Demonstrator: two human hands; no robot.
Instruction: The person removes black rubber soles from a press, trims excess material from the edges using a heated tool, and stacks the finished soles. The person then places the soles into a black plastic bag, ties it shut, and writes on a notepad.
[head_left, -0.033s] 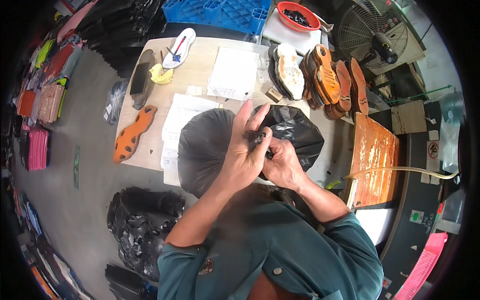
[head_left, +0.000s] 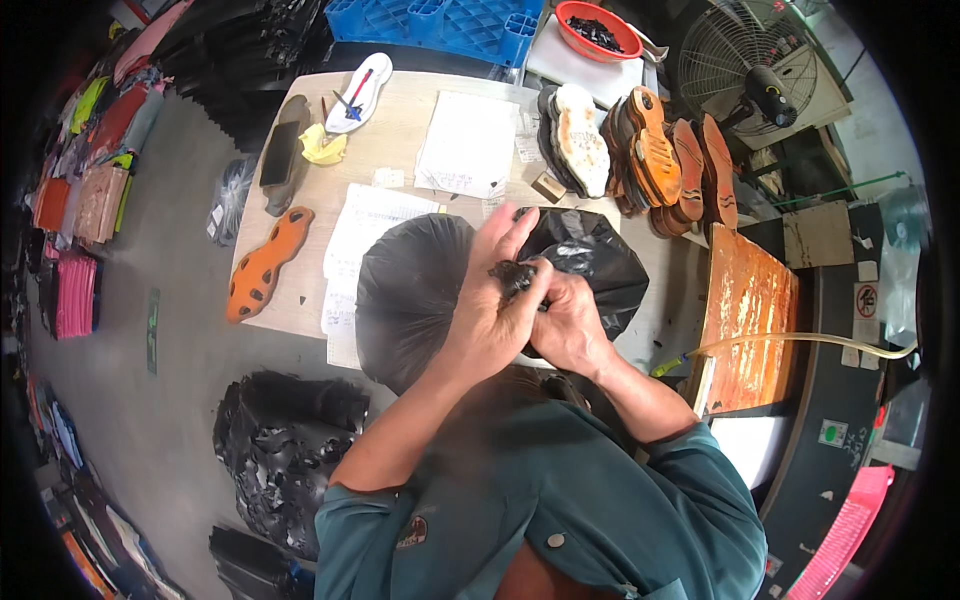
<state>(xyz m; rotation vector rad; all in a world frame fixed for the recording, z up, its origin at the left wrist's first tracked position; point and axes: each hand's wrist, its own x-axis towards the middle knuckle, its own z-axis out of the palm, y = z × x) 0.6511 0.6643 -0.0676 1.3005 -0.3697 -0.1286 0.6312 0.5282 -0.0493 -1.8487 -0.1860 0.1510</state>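
Note:
A bulging black plastic bag [head_left: 410, 300] rests at the near edge of the table, with its full sides swelling out to the left and right of my hands. Its gathered, twisted neck [head_left: 515, 274] pokes up between my fingers. My left hand [head_left: 490, 310] pinches that neck near the thumb, other fingers extending upward. Pressed against it from the right, my right hand [head_left: 570, 325] has its fingers curled round the bag's neck, and its fingertips are partly hidden. The bag's contents do not show.
Written sheets [head_left: 465, 145], an orange sole-shaped template [head_left: 268, 265], a phone [head_left: 279, 155] and a white sole piece [head_left: 362, 90] lie on the table [head_left: 400, 100]. Sole templates [head_left: 655, 150] stand at right, near a fan [head_left: 745, 70]. Black plastic [head_left: 290, 450] lies on the floor at left.
My fingers have shifted slightly around the twisted neck, the upright left fingers dipping a little. Both hands stay on the bag.

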